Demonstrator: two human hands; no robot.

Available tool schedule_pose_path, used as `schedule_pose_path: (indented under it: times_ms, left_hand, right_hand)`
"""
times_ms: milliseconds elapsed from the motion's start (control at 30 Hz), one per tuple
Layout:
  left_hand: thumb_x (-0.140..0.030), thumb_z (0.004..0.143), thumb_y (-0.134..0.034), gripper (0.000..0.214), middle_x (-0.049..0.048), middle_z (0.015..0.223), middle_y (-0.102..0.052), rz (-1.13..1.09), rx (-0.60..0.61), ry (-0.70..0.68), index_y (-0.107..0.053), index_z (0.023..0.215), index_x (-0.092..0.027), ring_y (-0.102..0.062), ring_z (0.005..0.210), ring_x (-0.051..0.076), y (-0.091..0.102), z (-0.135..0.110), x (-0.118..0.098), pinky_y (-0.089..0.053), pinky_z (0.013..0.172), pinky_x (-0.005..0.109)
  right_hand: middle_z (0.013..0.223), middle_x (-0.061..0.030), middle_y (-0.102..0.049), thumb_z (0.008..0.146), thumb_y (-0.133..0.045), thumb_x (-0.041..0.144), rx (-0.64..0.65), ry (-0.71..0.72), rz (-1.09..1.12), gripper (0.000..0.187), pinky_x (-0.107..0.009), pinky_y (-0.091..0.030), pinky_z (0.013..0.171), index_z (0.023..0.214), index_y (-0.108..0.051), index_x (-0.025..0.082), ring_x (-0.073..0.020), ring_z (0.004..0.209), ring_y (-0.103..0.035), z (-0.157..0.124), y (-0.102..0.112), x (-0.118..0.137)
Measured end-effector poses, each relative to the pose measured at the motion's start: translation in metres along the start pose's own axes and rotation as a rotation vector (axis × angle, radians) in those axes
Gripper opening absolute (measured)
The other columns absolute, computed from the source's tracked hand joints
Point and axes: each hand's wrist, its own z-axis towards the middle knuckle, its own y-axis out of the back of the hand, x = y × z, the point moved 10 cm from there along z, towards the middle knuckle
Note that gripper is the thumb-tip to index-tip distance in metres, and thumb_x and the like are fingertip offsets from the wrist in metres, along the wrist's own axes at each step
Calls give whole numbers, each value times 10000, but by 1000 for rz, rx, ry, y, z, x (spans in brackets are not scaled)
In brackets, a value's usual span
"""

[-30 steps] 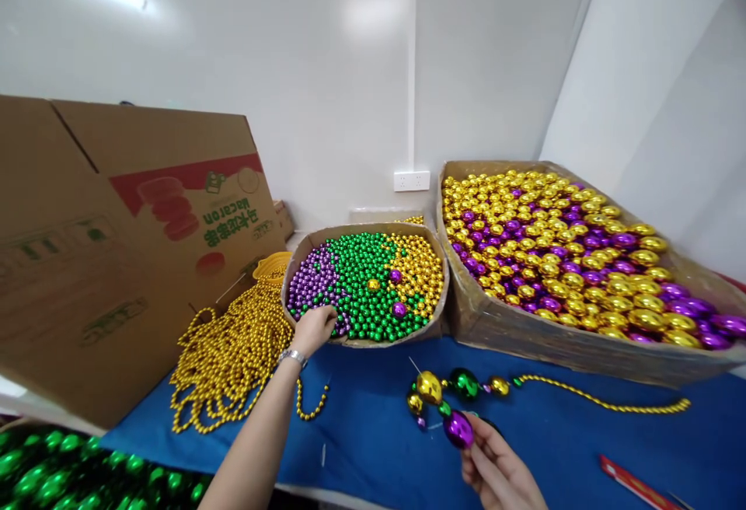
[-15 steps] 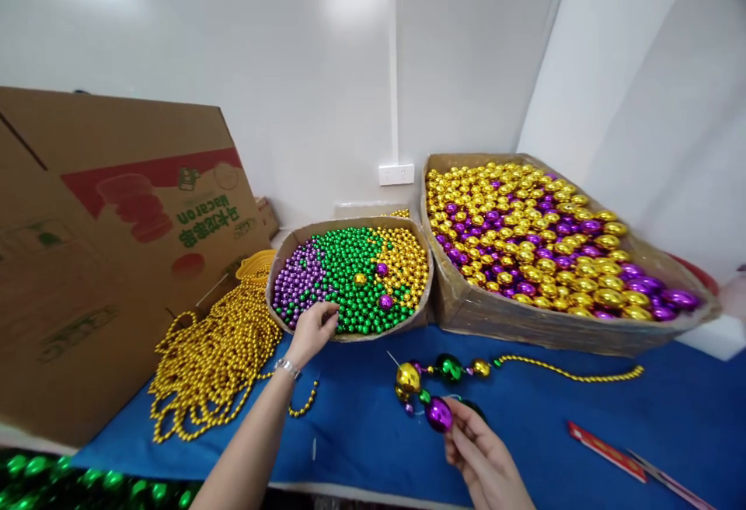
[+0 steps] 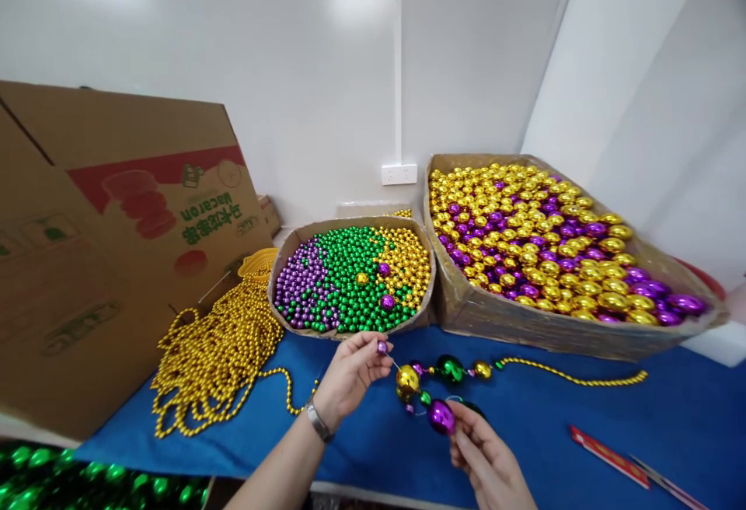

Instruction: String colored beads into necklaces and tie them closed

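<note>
My left hand [image 3: 350, 374] pinches a small purple bead [image 3: 382, 347] at the tip of a thin needle, just in front of the round cardboard tray [image 3: 350, 333] of small purple, green and gold beads. My right hand [image 3: 486, 459] grips a strand of large beads [image 3: 434, 385] by a big purple bead [image 3: 441, 416]. That strand carries gold, green and purple balls and trails off right as a thin gold bead chain [image 3: 574, 376] lying on the blue cloth [image 3: 373, 436].
A large cardboard box [image 3: 507, 322] of big gold and purple balls stands at the right. A heap of gold bead strings [image 3: 218, 351] lies at the left, beside a tilted cardboard carton [image 3: 87, 246]. Red-handled scissors [image 3: 611, 457] lie at the lower right. Green beads [image 3: 87, 479] show bottom left.
My left hand has left the tray of small beads and come toward the strand with a purple bead pinched in it. My right hand keeps its hold on the strand.
</note>
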Motion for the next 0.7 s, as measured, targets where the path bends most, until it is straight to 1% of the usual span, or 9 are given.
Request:
schedule_pose_path:
  times_ms: [200,467,600,700]
  left_hand:
    - [-264,777,-673,201,77,860,-665,-69,-8,15,-629,917,-125,-640,718,139,0,-2,4,-521,651,252]
    - [-252,788,-657,193,83,871,-659,-87,-6,23,-628,929,-124,-629,722,142,-1,-1,9,-506,635,253]
    - [-273,795,-648,200,89,879,-658,-25,10,-12,-634,929,-124,-622,729,143,-3,-2,4,-499,641,254]
    - [-310,807,-632,226,91,886,-660,120,5,-80,-637,939,-127,-616,752,147,-5,-5,-3,-491,650,249]
  right_hand:
    - [778,-14,-613,660,-746,467,6,7,3,443,-243,-450,595,1028,-662,234,-132,633,-525,1,2,-2]
    - [786,-26,-625,653,-748,465,-13,14,-2,443,-251,-455,592,1011,-669,216,-135,626,-529,0,2,2]
    - [768,-23,-624,665,-737,472,-8,34,-38,445,-249,-460,588,1021,-665,213,-137,623,-535,0,2,4]
    - [772,-15,-628,701,-704,485,-15,74,-103,432,-245,-473,603,1041,-650,223,-139,637,-555,3,5,4]
